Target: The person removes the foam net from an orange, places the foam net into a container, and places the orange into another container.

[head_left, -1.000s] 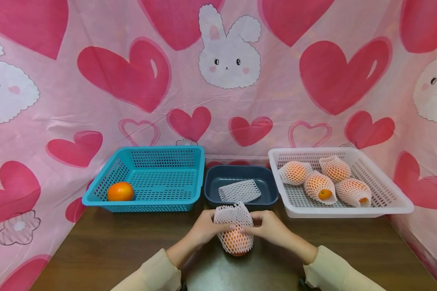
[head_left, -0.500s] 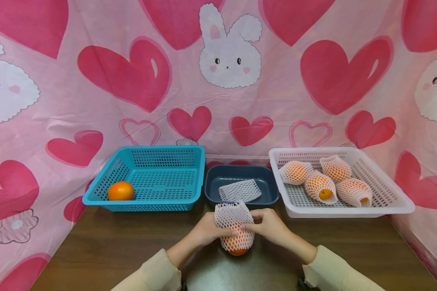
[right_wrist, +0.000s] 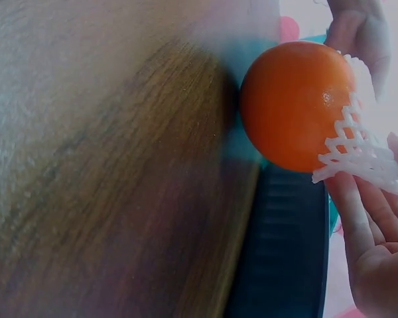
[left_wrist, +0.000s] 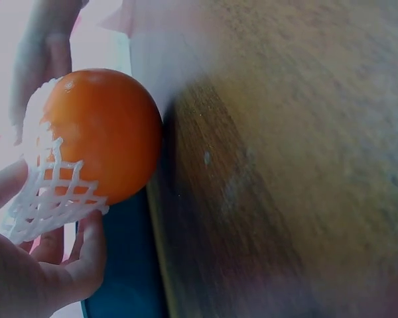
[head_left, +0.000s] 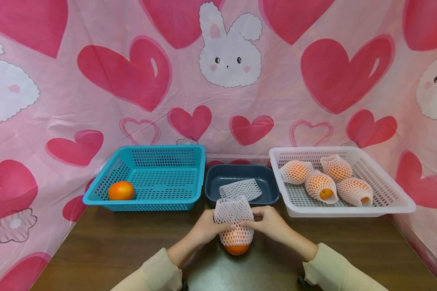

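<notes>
A white foam net sleeve point(head_left: 234, 212) covers the upper part of an orange point(head_left: 237, 249) at the front middle of the table. Its bare lower end shows in the head view. My left hand point(head_left: 208, 227) holds the net from the left, thumb in front and fingers behind. From the other side my right hand point(head_left: 271, 223) pinches it likewise, thumb across the mesh. In the left wrist view the bare face of the orange point(left_wrist: 109, 136) bulges out of the net's open edge. The right wrist view has the net point(right_wrist: 358, 156) between thumb and fingers.
A blue-green basket point(head_left: 142, 205) at left holds one bare orange point(head_left: 121, 190). Behind the hands, a dark blue tray point(head_left: 211, 178) contains a flat foam net point(head_left: 241, 189). At right, a white basket point(head_left: 349, 211) has several net-wrapped oranges point(head_left: 320, 187). A patterned cloth point(head_left: 233, 105) hangs behind.
The net has slid up along the orange, away from the person, so more of the orange's lower end is bare. Both hands keep their hold in nearly the same place.
</notes>
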`<state>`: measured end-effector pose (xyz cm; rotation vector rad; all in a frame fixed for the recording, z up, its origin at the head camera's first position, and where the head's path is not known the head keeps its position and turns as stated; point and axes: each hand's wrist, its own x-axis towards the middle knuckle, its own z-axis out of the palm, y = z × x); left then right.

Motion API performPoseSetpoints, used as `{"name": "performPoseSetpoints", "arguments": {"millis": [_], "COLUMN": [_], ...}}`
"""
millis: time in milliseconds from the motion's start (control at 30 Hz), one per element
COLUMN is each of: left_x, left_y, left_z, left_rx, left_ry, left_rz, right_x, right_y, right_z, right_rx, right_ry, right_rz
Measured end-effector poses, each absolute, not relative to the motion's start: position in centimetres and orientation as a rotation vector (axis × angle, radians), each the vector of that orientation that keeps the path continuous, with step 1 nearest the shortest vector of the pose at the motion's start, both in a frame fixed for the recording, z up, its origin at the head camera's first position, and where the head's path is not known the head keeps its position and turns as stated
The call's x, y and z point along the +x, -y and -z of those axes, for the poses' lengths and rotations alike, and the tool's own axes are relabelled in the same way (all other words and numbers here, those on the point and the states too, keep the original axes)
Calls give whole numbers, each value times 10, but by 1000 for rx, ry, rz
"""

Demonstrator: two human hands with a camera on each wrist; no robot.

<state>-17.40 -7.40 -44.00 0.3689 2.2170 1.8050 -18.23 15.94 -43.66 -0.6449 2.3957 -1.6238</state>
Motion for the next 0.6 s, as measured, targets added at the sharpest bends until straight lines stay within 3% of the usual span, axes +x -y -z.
{"name": "performPoseSetpoints", "arguments": {"millis": [367, 600], "left_x": [-175, -174], "left_y": [75, 76], "left_z": [443, 445], "left_rx": [305, 394], "left_ry": [-2202, -2137], "left_rz": [-1844, -1732], "right_x": [-186, -188], "right_y": [-158, -154], "right_z": [439, 438], "right_rx": [-641, -611], "right_ry": [-2349, -2312], "right_rz": [1639, 1662]}}
